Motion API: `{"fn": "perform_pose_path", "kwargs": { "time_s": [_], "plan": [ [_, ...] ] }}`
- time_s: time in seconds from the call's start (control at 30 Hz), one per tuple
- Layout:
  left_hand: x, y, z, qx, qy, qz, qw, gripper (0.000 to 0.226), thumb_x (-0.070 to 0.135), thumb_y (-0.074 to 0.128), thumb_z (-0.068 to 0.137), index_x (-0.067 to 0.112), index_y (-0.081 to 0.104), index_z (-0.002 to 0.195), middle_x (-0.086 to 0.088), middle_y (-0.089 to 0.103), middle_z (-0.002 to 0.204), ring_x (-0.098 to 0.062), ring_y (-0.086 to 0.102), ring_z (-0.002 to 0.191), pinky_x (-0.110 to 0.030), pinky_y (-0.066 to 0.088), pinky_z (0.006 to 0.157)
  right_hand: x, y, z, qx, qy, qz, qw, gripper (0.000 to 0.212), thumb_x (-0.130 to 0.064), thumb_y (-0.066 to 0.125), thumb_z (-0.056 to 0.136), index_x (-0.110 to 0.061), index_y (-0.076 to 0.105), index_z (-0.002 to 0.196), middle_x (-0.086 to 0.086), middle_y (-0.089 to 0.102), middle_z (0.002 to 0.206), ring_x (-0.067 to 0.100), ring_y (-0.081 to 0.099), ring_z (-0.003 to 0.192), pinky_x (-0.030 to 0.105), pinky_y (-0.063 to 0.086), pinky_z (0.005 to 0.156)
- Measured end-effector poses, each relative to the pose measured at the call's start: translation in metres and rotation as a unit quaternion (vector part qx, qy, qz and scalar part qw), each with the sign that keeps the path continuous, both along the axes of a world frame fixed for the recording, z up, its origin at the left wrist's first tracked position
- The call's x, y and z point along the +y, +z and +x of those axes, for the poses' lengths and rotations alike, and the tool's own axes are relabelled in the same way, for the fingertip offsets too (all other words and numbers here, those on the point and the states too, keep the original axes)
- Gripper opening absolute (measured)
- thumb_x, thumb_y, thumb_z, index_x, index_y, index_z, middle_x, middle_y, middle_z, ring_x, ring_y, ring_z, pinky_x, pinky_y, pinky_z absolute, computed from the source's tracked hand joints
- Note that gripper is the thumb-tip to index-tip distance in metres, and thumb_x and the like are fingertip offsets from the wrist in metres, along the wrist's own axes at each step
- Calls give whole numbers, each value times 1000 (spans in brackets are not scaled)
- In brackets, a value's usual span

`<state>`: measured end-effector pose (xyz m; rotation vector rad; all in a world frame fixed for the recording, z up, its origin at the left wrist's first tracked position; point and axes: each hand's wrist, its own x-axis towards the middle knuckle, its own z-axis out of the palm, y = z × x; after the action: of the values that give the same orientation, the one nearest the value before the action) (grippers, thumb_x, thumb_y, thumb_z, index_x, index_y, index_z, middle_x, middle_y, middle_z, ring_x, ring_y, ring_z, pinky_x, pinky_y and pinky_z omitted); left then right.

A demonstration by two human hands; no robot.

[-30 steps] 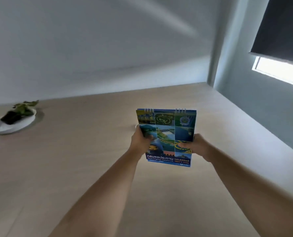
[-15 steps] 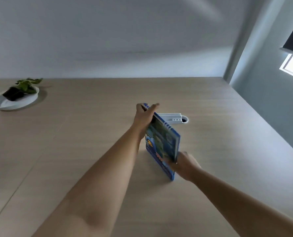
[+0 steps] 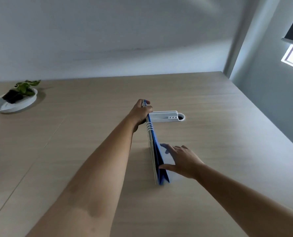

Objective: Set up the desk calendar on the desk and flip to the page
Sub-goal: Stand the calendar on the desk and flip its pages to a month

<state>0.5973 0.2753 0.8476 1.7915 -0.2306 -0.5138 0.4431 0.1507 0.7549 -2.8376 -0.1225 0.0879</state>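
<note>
The blue desk calendar (image 3: 157, 156) stands on its bottom edge on the light wooden desk (image 3: 210, 142), seen edge-on, with white spiral rings along its top. My left hand (image 3: 140, 113) is closed around the ringed top edge at the far end. My right hand (image 3: 181, 158) rests with spread fingers against the blue stand panel on the calendar's right side, near the desk surface. The printed cover faces left and is hidden from view.
A white cable-port cover (image 3: 166, 115) sits in the desk just behind the calendar. A white dish with a small green plant (image 3: 14, 100) stands at the far left. A wall runs behind the desk and along its right edge.
The calendar came down from being held up cover-facing-me and turned edge-on onto the desk. My left hand moved to its ringed top, my right hand to the stand panel.
</note>
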Motion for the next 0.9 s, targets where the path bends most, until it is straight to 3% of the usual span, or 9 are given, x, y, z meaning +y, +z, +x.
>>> {"fn": "perform_pose_path", "kwargs": {
  "time_s": [0.17, 0.23, 0.33, 0.47, 0.63, 0.73, 0.83, 0.9],
  "plan": [
    [-31, 2, -2, -16, -23, 44, 999, 43, 30, 59, 86, 18, 42, 124, -6, 51, 102, -19, 56, 83, -32, 51, 77, -49, 7, -10, -20, -34, -101, 994, 34, -46, 47, 81, -18, 59, 96, 1, 73, 87, 22, 66, 81, 35, 43, 95],
    [-49, 3, -5, -38, -43, 97, 994, 50, 38, 59, 85, 16, 38, 124, -9, 50, 107, -25, 55, 95, -40, 48, 93, -64, 11, -16, -5, -40, -145, 989, 32, -39, 42, 84, -16, 64, 87, 2, 74, 84, 21, 67, 78, 32, 42, 95],
    [-69, 5, -12, -48, -57, 118, 990, 50, 40, 55, 89, 13, 36, 126, -10, 48, 107, -25, 51, 95, -38, 41, 89, -74, 6, -22, 21, -83, -144, 986, 38, -36, 36, 90, -13, 64, 78, 5, 73, 83, 21, 67, 77, 32, 48, 89],
    [-69, 4, -11, -46, -51, 117, 991, 53, 43, 54, 89, 13, 34, 127, -12, 48, 111, -27, 52, 100, -42, 43, 96, -65, -7, -35, 140, -181, 21, 973, 62, -57, 35, 90, -10, 70, 72, 3, 74, 75, 20, 69, 69, 36, 58, 74],
    [-68, -1, -19, -70, 1, 96, 993, 64, 53, 60, 82, 15, 36, 127, -13, 52, 123, -30, 57, 106, -38, 46, 88, -19, -16, -41, 173, -211, 191, 943, 63, -67, 50, 75, -11, 73, 95, 8, 74, 92, 24, 70, 82, 36, 58, 73],
    [-57, -4, -24, -72, 48, 97, 992, 75, 66, 61, 73, 17, 37, 124, -13, 56, 122, -33, 58, 111, -42, 48, 95, -11, -12, -24, 103, -286, 283, 910, 59, -54, 61, 71, -2, 67, 99, 17, 72, 97, 33, 69, 88, 47, 59, 74],
    [-30, -7, -25, -43, 128, 57, 989, 86, 73, 65, 62, 15, 42, 121, -8, 59, 115, -29, 59, 108, -46, 50, 97, -17, 3, -7, 64, -317, 327, 888, 38, -28, 69, 77, -6, 65, 107, 7, 69, 95, 25, 65, 85, 33, 53, 69],
    [-12, -11, -22, -17, 165, 31, 986, 92, 72, 68, 60, 13, 44, 127, -8, 59, 121, -27, 58, 111, -43, 49, 98, -23, 9, 3, 40, -342, 353, 870, 29, -19, 68, 80, -5, 65, 105, 7, 65, 88, 23, 61, 80, 27, 44, 60]
  ]
}}
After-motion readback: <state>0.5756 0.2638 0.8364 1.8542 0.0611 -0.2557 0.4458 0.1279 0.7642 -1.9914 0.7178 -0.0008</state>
